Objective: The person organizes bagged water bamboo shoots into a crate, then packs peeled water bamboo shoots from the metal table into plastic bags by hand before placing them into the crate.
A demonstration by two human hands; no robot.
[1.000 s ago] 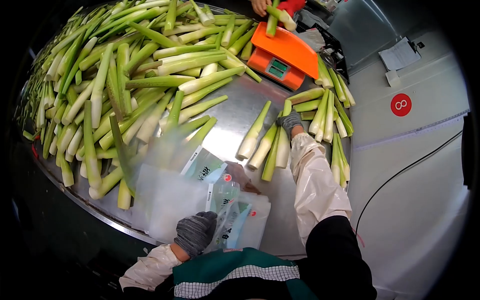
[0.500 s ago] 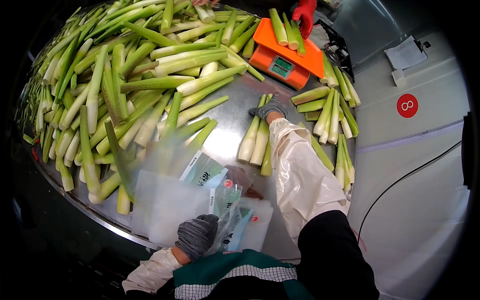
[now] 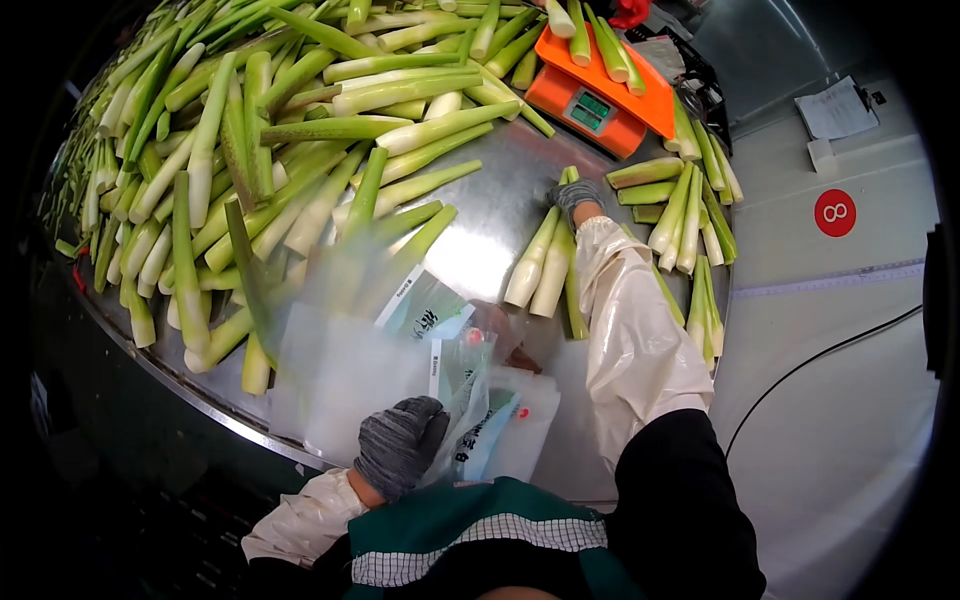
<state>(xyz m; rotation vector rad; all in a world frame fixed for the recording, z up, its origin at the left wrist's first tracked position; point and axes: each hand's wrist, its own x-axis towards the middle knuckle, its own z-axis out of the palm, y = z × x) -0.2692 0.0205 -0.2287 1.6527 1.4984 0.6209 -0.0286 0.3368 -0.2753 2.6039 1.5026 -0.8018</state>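
My left hand (image 3: 402,447), in a grey knit glove, is closed on the edge of a clear printed plastic bag (image 3: 462,395) near the table's front edge. More printed bags (image 3: 505,430) lie beneath and beside it. Farther out, my right hand (image 3: 578,197), gloved alike, has its fingers around the narrow green tops of a few water bamboo shoots (image 3: 553,275). Their pale thick ends point toward me on the metal table (image 3: 505,160). The hand partly hides the tops.
A big heap of water bamboo shoots (image 3: 290,180) covers the left. An orange scale (image 3: 600,110) bearing several shoots stands at the back, near a co-worker's red glove (image 3: 630,12). Small bundles of shoots (image 3: 680,220) line the right edge. A frosted plastic sheet (image 3: 335,385) lies in front.
The view has shifted, so the table sits higher and farther right. My right hand's fingers have closed around the shoot tops. The red glove has moved back from the scale.
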